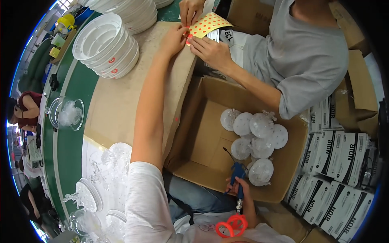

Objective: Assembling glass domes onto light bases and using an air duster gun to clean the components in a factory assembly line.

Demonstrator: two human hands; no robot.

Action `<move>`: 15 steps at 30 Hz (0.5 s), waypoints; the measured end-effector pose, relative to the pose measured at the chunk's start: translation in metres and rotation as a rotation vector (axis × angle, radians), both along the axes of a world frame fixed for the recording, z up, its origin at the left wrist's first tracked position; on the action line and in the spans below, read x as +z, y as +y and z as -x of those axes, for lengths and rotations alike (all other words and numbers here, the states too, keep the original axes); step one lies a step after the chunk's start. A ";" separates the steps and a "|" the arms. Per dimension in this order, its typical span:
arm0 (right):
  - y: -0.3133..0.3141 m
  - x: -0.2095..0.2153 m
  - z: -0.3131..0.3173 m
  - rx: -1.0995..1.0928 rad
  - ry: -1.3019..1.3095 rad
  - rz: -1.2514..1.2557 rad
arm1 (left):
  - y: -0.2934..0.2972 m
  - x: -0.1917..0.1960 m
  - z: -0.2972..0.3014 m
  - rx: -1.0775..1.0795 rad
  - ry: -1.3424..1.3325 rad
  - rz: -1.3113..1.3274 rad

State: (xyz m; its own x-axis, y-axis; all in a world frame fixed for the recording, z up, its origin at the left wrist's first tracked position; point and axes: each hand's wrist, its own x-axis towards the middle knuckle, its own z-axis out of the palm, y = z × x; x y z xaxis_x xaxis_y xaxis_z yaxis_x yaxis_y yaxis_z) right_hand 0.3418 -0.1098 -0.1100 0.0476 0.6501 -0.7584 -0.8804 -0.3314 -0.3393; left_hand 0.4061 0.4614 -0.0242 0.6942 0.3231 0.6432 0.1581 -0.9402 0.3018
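In the head view, a blue air gun (pixel 238 171) is gripped in the right hand (pixel 245 190), its thin nozzle pointed up and to the left over an open brown carton (pixel 198 143). A red coiled hose (pixel 231 227) is seen below its metal fitting. The left hand (pixel 174 38) is stretched far forward, its fingertips brought to the near corner of a yellow sheet (pixel 208 24) dotted with red stickers; whether anything is pinched there cannot be told. The same sheet is handled by a co-worker's two hands (pixel 212 52), reached in from beside a grey shirt.

Within the carton, clear and whitish round globes (pixel 261 148) are heaped toward the right side. A tan board (pixel 117 101) is passed over by the left forearm, and on its far left part a stack of white rimmed bowls (pixel 107 46) is tilted. Nearer, clear plastic pieces (pixel 117 160) are scattered. Beyond, a clear dome (pixel 69 113) is carried on a green belt (pixel 71 152). At the right, white boxes (pixel 340 158) are stacked.
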 end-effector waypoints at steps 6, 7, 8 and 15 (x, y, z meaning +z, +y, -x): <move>0.002 -0.002 0.002 0.009 0.020 0.022 | 0.001 -0.002 -0.001 0.045 0.017 -0.024; 0.002 -0.003 0.002 0.003 0.025 0.015 | 0.001 -0.002 -0.002 0.057 0.018 -0.024; 0.002 -0.003 0.002 0.004 0.026 0.017 | 0.001 -0.003 -0.001 0.057 0.019 -0.022; 0.002 0.000 0.000 0.004 0.015 0.009 | -0.006 -0.002 0.000 0.115 0.043 -0.048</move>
State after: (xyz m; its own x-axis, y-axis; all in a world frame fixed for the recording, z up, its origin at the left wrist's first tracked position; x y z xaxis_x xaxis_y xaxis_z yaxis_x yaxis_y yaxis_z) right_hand 0.3414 -0.1078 -0.1097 0.0335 0.6436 -0.7646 -0.8841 -0.3376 -0.3229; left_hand 0.4061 0.4552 -0.0260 0.6817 0.3721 0.6299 0.2780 -0.9282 0.2474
